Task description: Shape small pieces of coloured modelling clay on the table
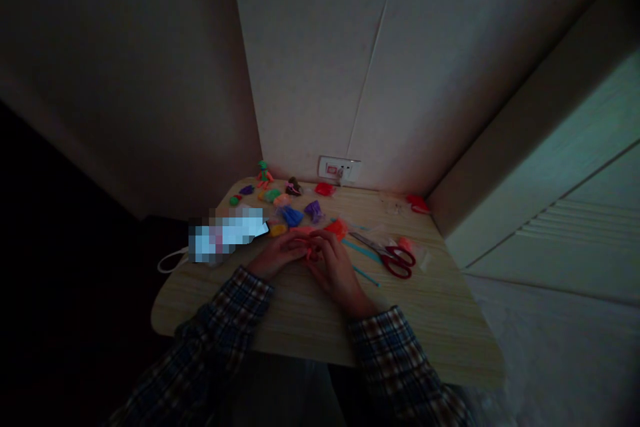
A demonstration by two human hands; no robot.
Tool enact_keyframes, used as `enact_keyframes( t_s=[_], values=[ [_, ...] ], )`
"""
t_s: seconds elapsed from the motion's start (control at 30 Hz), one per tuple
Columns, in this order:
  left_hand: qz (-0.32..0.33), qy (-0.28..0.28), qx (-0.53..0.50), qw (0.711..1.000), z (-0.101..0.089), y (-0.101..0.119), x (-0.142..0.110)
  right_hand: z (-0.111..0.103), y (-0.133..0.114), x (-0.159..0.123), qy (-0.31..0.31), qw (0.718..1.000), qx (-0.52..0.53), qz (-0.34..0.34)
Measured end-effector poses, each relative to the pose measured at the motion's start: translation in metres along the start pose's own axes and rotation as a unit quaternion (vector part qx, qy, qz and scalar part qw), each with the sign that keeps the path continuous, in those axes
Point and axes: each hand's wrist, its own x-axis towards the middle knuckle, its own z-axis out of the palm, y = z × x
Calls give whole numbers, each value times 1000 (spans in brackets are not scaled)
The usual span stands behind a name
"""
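The left hand [281,253] and the right hand [336,268] meet above the table [415,320], fingers bent and nearly closed around a small reddish piece [313,254]. The right thumb and fingers curl in on it, while the left fingertips press in from the other side (how firmly each grips, I cannot tell). The piece looks smooth and rounded; too little shows between the fingers to tell its long axis or which way it points.

The table has a pale wood grain and rounded corners. Right of the hands, the scissors [388,253] lie slantwise, metal blades toward the upper left, red loops toward the lower right, near a flat teal strip [361,251] and a thin teal stick [367,276]. Beyond the fingers are a shiny, crumpled orange bag [337,230], a blue bag [291,216] and a purple bag [315,211]. Farther back sits a green-and-orange figure [263,175]. Both sleeves [395,343] are plaid.
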Motion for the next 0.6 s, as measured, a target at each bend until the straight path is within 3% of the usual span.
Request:
enact_keyframes(
  t_s=[0.6],
  values=[
    [3,-9,-19,1000,1,-3,2,2,4,0,30,999,-7,-12]
  ],
)
